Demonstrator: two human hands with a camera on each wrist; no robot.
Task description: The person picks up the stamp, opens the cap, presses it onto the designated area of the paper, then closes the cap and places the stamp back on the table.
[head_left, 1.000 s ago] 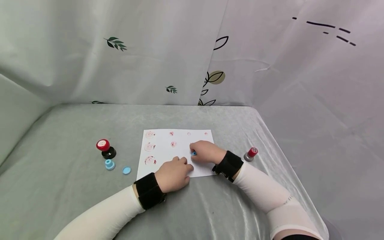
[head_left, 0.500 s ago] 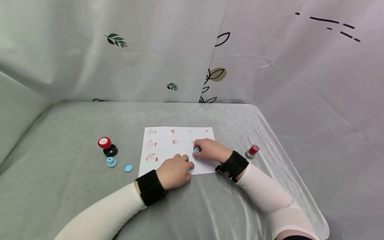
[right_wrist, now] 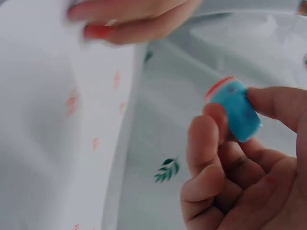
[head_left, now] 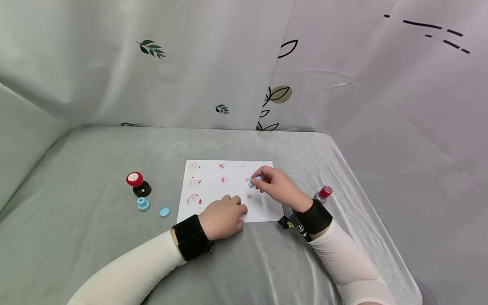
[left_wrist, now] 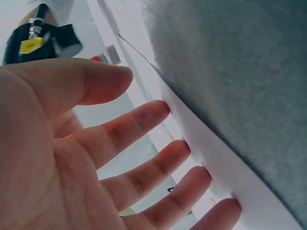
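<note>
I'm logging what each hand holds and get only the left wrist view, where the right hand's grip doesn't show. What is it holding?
Observer: The right hand pinches a small blue stamp, red at one end.
Operator: Which loose thing lies nearest the sheet on the person's left?
Observer: A flat light-blue disc, on the cloth.
Operator: And what runs down the sheet's left side?
Observer: A column of three large round red prints.
</note>
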